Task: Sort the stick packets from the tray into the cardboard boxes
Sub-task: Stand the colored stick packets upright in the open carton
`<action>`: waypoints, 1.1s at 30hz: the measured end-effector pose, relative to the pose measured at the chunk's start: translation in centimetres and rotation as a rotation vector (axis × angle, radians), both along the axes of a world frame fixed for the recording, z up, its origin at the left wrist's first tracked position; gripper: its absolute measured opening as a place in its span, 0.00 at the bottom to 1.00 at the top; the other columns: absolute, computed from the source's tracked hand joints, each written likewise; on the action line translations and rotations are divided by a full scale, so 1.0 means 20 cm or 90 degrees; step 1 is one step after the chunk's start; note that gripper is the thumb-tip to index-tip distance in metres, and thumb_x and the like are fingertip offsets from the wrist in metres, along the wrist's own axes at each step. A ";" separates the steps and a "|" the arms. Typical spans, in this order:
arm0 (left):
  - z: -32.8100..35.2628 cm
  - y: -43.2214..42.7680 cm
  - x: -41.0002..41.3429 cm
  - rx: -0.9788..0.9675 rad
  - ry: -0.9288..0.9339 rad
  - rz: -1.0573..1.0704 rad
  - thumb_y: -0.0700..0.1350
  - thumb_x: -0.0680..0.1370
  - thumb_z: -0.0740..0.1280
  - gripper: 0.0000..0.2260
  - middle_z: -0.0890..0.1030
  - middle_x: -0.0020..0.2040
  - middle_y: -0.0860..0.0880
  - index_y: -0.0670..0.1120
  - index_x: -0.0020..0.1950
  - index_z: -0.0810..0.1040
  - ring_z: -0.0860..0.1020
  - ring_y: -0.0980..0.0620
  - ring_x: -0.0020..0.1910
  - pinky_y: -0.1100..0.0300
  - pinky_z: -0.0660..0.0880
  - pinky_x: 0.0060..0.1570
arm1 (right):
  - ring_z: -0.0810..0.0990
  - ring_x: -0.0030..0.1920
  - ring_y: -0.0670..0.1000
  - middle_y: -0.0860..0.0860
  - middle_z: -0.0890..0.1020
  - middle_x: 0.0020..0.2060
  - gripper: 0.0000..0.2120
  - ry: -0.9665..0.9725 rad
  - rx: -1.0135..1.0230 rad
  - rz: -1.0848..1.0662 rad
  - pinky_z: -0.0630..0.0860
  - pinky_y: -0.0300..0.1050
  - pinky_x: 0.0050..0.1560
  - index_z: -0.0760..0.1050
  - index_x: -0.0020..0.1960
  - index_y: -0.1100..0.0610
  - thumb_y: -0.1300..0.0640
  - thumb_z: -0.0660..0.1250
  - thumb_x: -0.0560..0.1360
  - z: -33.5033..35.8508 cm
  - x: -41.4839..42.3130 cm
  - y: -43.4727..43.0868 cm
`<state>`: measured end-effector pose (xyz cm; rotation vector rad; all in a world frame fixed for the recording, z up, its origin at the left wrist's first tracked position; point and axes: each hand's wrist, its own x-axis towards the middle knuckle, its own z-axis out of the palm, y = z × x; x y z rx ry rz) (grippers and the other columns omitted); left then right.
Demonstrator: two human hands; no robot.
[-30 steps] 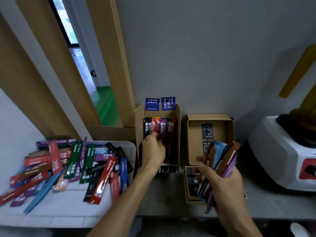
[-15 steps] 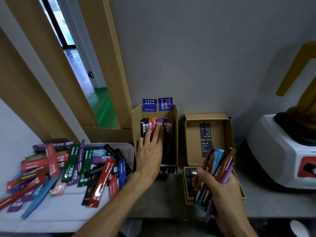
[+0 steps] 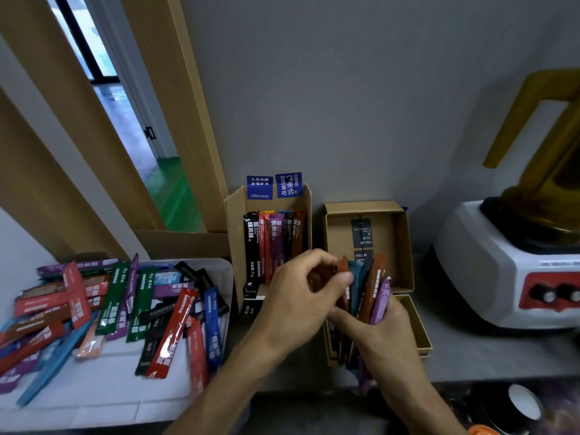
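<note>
Left hand [image 3: 298,290] pinches one brown packet [image 3: 341,267], right hand [image 3: 387,335] grips the bundle [image 3: 375,288] — tall box [image 3: 235,226] holds upright packets [image 3: 272,241].

You can read "COFFEE" beside Chinese characters on the right blue card [image 3: 289,185] atop your tall cardboard box [image 3: 233,215]. The black label [image 3: 362,233] in the open box [image 3: 405,246] reads "HELLO JILIN X" upside down, "HELLO JILIN" beneath. Print on the stick packets [image 3: 251,246] is too blurred for you to read

Premises: drinks-preparation corner, probably a café or office pantry.
Blender [image 3: 508,265] stands on grey worktop [image 3: 489,356]; coffee stick packets [image 3: 172,334] heaped on a tray [image 3: 94,387].
</note>
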<state>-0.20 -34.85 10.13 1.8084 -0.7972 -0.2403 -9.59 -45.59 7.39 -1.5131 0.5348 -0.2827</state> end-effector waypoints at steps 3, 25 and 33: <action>0.01 0.02 0.03 -0.095 0.109 0.029 0.44 0.80 0.67 0.05 0.83 0.48 0.51 0.49 0.53 0.81 0.83 0.57 0.49 0.62 0.80 0.43 | 0.84 0.50 0.42 0.43 0.85 0.49 0.27 0.009 0.053 0.021 0.79 0.40 0.47 0.73 0.57 0.41 0.49 0.77 0.60 -0.01 -0.01 -0.01; 0.06 0.24 0.11 0.252 -0.440 0.130 0.51 0.77 0.68 0.22 0.73 0.64 0.58 0.57 0.71 0.71 0.68 0.59 0.64 0.62 0.65 0.59 | 0.83 0.52 0.52 0.51 0.82 0.52 0.30 0.025 0.112 -0.074 0.77 0.48 0.49 0.71 0.62 0.50 0.53 0.76 0.62 0.00 -0.04 -0.07; -0.08 0.20 0.10 0.258 -0.221 0.082 0.52 0.79 0.66 0.09 0.74 0.51 0.59 0.55 0.59 0.75 0.73 0.63 0.47 0.69 0.71 0.46 | 0.81 0.52 0.49 0.50 0.82 0.50 0.24 0.000 0.077 -0.048 0.75 0.48 0.49 0.70 0.52 0.42 0.51 0.74 0.59 0.05 -0.02 -0.05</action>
